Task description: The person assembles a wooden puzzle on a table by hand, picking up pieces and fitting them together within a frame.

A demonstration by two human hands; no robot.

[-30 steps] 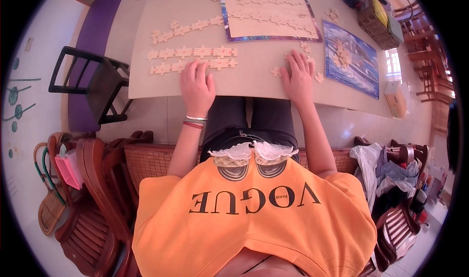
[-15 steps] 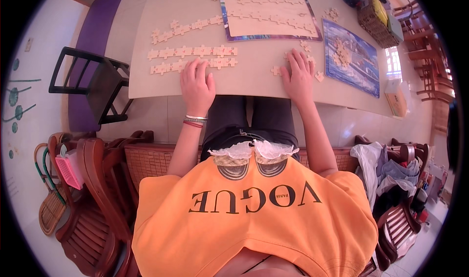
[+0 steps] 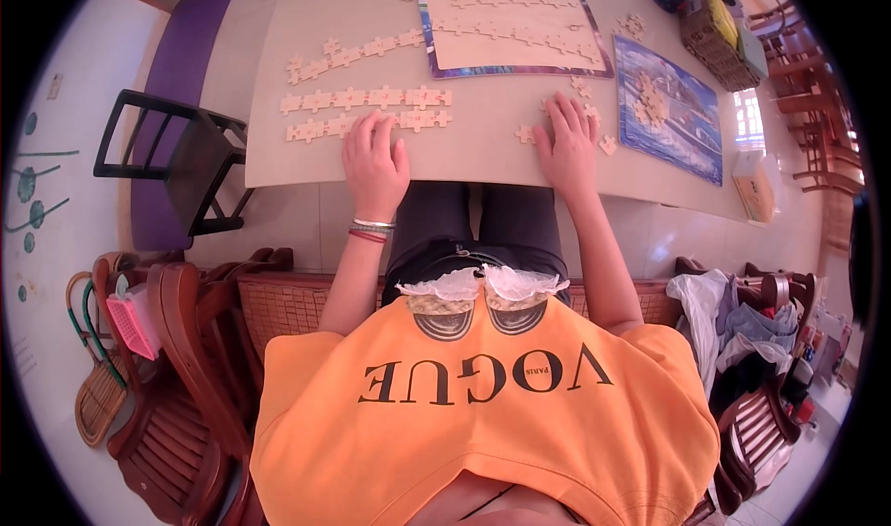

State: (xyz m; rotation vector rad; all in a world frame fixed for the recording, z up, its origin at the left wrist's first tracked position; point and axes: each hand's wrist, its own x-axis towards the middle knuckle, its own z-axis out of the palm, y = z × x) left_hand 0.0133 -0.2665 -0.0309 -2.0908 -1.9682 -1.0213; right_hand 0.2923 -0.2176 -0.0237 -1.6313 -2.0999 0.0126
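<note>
Sits at a pale counter in an orange shirt, with both hands laid palm down. Rests the left hand across the middle of the nearest row of wooden puzzle pieces, with grip apart and thumb spread away from the fingers. Wears bracelets on that wrist. Lays the right hand among loose puzzle pieces, likewise with grip apart; cannot tell about any piece hidden beneath the fingers. Has a second row just beyond the nearest one, and a slanting row farther off, near a board with a colourful border and two more rows on top. To the right, has a blue picture sheet under a pile of pieces, near a wicker basket.
</note>
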